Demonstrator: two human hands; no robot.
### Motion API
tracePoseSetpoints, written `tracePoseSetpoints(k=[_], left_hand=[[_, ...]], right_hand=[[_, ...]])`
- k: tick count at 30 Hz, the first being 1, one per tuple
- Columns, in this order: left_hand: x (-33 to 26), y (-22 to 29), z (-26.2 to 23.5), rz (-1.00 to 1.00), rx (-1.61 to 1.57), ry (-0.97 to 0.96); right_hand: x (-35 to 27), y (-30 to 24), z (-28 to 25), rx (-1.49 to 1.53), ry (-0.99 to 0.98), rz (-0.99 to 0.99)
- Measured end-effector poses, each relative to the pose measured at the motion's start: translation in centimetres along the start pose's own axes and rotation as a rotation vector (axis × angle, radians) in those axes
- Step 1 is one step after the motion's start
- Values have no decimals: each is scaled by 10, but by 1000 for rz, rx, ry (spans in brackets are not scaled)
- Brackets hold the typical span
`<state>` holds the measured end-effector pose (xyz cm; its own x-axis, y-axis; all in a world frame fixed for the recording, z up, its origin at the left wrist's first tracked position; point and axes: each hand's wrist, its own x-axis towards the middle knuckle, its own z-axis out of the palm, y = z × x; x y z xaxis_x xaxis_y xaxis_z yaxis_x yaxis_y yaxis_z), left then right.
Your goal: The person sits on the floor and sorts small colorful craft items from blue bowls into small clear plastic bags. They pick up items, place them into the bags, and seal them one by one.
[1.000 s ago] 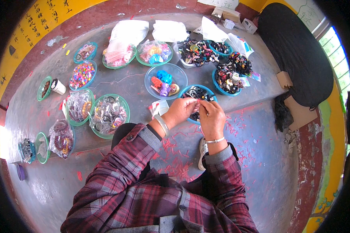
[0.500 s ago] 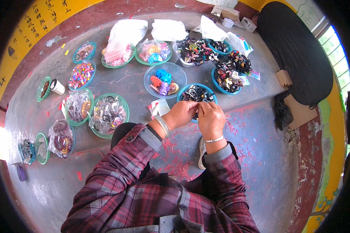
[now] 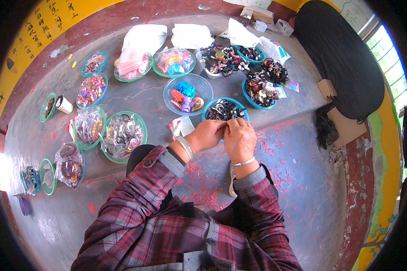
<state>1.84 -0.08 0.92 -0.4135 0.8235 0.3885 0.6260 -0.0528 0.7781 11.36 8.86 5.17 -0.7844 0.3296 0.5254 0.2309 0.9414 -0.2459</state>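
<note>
Left hand: the left hand (image 3: pixel 207 134) has its fingers bent in, with a pale bangle (image 3: pixel 184 148) on the wrist.
Right hand: the right hand (image 3: pixel 240 140) is curled too, with a thin silver bangle (image 3: pixel 244 162).
Fingertips: they meet and touch. I can't tell if they pinch something, because the fingers cover the spot.
Blue bowl: this blue bowl (image 3: pixel 205 111) is the nearest thing, just past the fingertips and partly hidden by them. It is full of dark hair ties (image 3: pixel 224 109).
Clear bowl: the clear bowl (image 3: pixel 172 84) stands just beyond it, to the left. Inside are a bright blue bunch (image 3: pixel 186 89), a red thing and a purple thing.
Little white tray: the tray (image 3: pixel 186 126) sits near the left hand.
Green bowl: well to the left, the green bowl (image 3: pixel 144 125) has shiny bags (image 3: pixel 122 135) in it.
Floor: lots of little red bits (image 3: pixel 203 196) lie around a pale shoe (image 3: pixel 233 183).
</note>
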Motion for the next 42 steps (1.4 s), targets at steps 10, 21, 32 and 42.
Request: tracePoseSetpoints(k=[10, 21, 32, 42], left_hand=[[-3, 0, 1, 15, 34, -47], [-2, 2, 1, 22, 54, -56], [-5, -3, 6, 22, 115, -57], [0, 4, -3, -68, -80, 28]], right_hand=[[-1, 5, -1, -11, -100, -11], [-1, 5, 0, -21, -127, 9], [-3, 10, 7, -41, -128, -19], [2, 12, 1, 374, -16, 192]])
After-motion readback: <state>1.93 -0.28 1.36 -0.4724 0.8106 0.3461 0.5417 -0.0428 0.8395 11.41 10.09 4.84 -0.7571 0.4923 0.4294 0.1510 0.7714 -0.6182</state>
